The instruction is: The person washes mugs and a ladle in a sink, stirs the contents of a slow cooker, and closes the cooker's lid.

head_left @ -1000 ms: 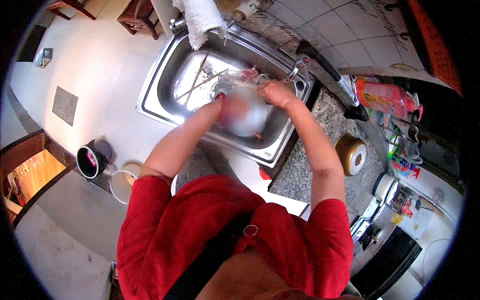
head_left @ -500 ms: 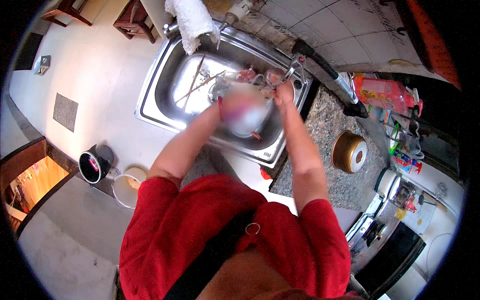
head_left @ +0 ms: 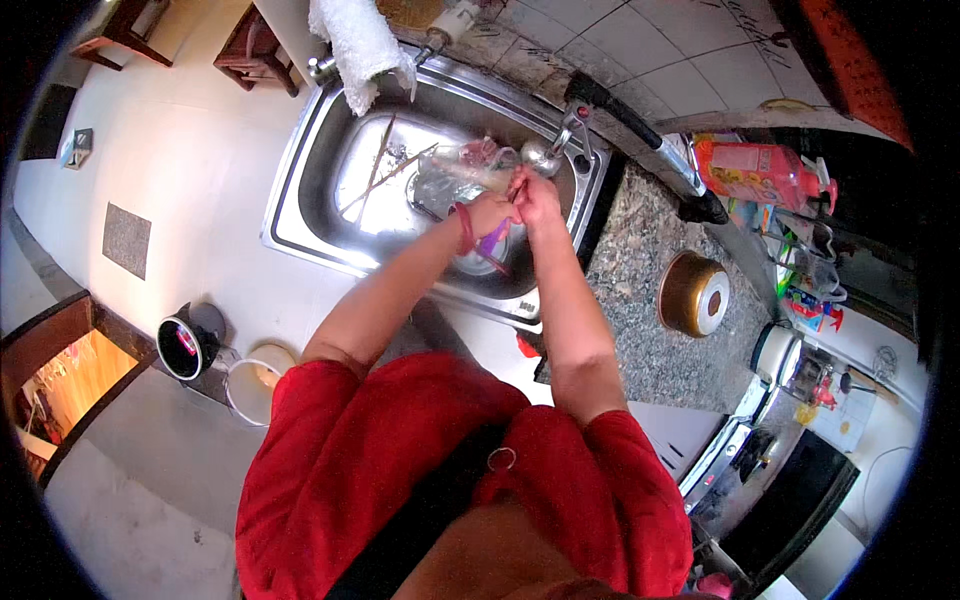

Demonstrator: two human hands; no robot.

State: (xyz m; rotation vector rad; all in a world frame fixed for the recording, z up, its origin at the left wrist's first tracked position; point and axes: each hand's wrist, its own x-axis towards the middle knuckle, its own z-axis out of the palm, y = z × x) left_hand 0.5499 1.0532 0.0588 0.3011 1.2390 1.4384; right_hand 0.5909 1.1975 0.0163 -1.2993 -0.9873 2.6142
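Observation:
Over the right part of a steel sink [head_left: 283, 195], my two hands meet with their fingers pressed together. My left hand [head_left: 488, 212] is closed, with a red band round its wrist. My right hand [head_left: 539, 198] is closed too, its fingertips against the left hand's. What they pinch is too small to make out. Just below the left hand shows a purple strip [head_left: 491, 241], partly hidden. Beyond the hands lie a clear plastic bag [head_left: 452, 178] and a pinkish-red lump [head_left: 479, 152]. A shiny rounded metal thing [head_left: 541, 157] sits beside the right hand.
Two thin brown sticks [head_left: 377, 167] lie in the sink's left part. A tap [head_left: 577, 122] and a white towel [head_left: 352, 50] are at its far side. On the granite counter [head_left: 637, 290] stand a gold-brown pot [head_left: 694, 294] and a pink pump bottle [head_left: 760, 172].
My right hand has moved left and nearer, away from the tap, and now touches my left hand. The blur over the left hand is gone. The whole view has shifted slightly.

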